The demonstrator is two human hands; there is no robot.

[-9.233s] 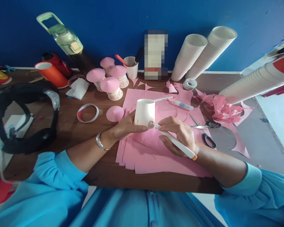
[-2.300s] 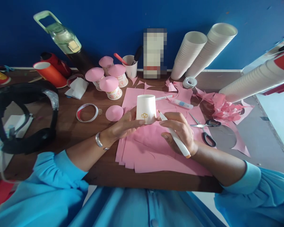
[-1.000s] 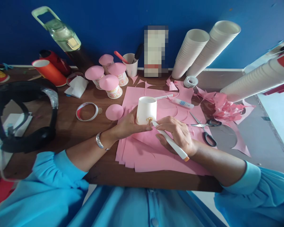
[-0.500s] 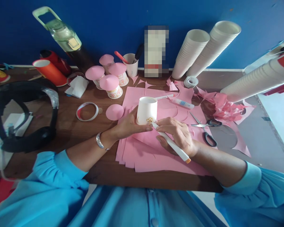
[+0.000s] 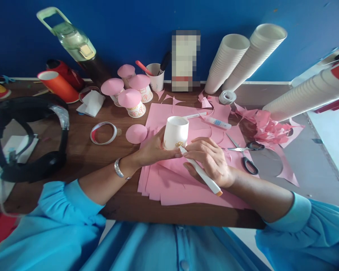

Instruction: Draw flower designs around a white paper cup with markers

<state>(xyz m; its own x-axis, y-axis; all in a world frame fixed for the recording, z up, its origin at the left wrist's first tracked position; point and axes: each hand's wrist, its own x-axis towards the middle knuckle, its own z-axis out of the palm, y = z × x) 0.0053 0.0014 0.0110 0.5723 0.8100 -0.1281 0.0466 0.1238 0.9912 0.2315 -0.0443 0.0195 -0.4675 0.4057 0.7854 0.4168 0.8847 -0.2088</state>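
A white paper cup (image 5: pixel 176 131) is held over the pink paper sheets (image 5: pixel 169 188) by my left hand (image 5: pixel 155 148), its fingers round the left side and bottom. An orange-yellow flower drawing shows near its lower edge. My right hand (image 5: pixel 210 160) grips a white marker (image 5: pixel 204 177) with an orange end; the marker's tip is at the cup's lower edge beside the flower. Left of the sheets lies a pink paper cone (image 5: pixel 136 134). Behind it stand several decorated cups with pink cone tops (image 5: pixel 129 98).
Scissors (image 5: pixel 244 150), a glue tube (image 5: pixel 218 122) and crumpled pink scraps (image 5: pixel 273 128) lie to the right. Tall cup stacks (image 5: pixel 228 62) stand behind. A tape roll (image 5: pixel 103 133), black headgear (image 5: pixel 28 139), a bottle (image 5: pixel 79 45) and a red-orange cup (image 5: pixel 60 86) are on the left.
The marker and my right hand have shifted slightly left, and the marker's orange end has moved left. The cup has moved a little to the right.
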